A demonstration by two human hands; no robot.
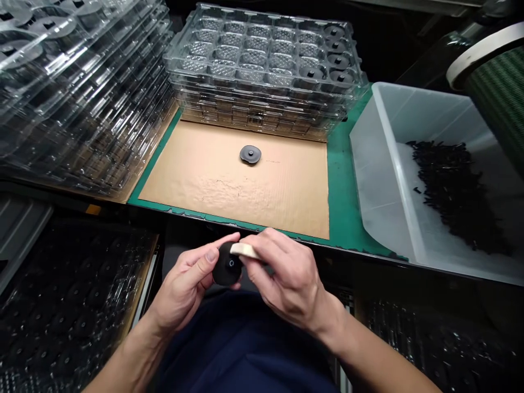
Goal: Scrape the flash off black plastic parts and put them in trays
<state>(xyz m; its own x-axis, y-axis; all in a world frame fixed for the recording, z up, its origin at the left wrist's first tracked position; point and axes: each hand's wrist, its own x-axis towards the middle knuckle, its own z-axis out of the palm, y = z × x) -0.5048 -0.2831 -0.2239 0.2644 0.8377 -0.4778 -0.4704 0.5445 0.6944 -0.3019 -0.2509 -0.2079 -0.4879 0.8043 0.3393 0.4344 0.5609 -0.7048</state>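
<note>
I've got the left hand [184,281] pinching the black disc [221,268] off the near edge of the cardboard [278,191], right hand [289,270] pinching a pale pad [244,250] at its rim; reads as rubbing, next stroke calls for a steady disc, light pressure

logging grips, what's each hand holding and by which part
The left hand holds a black disc by its edge; the right hand pinches a pale piece by one end.

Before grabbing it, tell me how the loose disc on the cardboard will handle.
The loose disc probably slides rather than rolls, lying broad side down on the cardboard. Its thin profile suggests lightness, and its small central knob may offer a pinch hold.
</note>
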